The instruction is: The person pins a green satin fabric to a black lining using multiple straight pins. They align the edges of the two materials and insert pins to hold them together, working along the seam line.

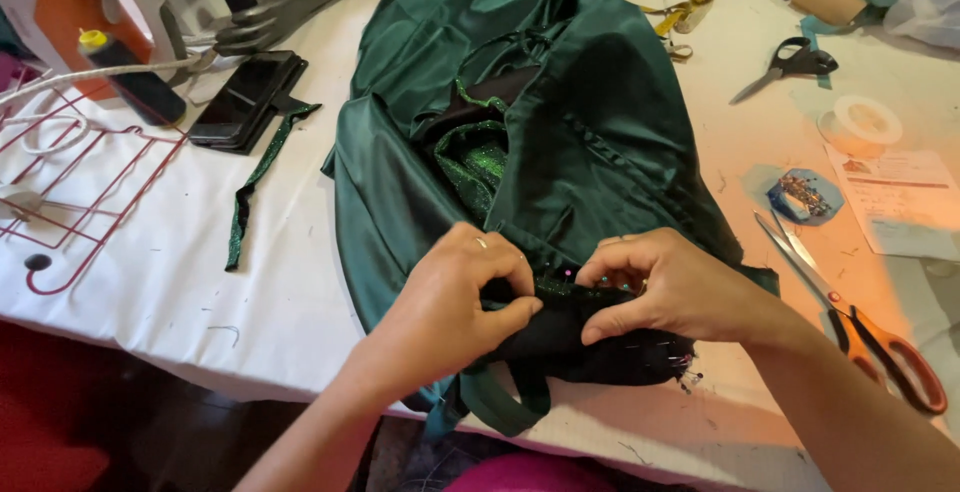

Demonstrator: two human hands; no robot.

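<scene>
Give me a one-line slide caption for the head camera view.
Both hands, left hand and right hand, pinch a pinned black edge of a dark green satin garment beside orange-handled scissors.

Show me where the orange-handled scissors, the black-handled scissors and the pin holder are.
orange-handled scissors point(893, 360): head view, on the orange handle.
black-handled scissors point(806, 58): head view, on the black handle.
pin holder point(805, 197): head view, on its blue middle with the pins.

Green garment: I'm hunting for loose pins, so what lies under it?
Under the green garment, only the white table cover shows around its edges. Anything beneath the cloth itself is hidden.
</scene>
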